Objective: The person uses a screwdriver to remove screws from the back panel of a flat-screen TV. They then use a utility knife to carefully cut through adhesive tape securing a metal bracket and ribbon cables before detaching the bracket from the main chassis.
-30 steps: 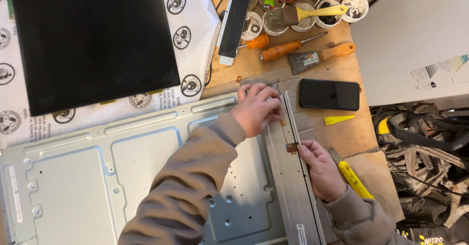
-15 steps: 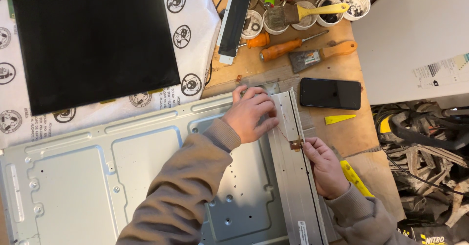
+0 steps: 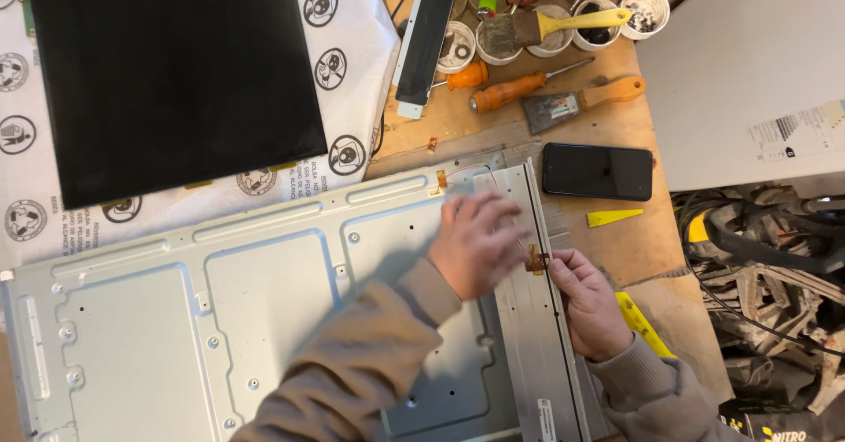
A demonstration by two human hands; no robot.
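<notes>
Left hand (image 3: 475, 246) lies flat, fingers spread, on the metal strip (image 3: 528, 319) at the panel's (image 3: 176, 319) 3 o'clock edge, while right hand (image 3: 588, 305) pinches the little orange ribbon (image 3: 534, 260), which looks thin, floppy and easy to tear, so grip near its base.

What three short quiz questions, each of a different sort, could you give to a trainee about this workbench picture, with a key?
1. True or false: the black phone lies on the metal back panel.
2. Which tool has a yellow handle? A) the screwdriver B) the brush C) the scraper
3. Fill in: the right hand touches a small ____-coloured flex strip at the edge of the metal rail.

Key:
1. False; it lies on the wooden bench, beside the rail.
2. B
3. Orange. The left hand rests flat on the panel.
</notes>
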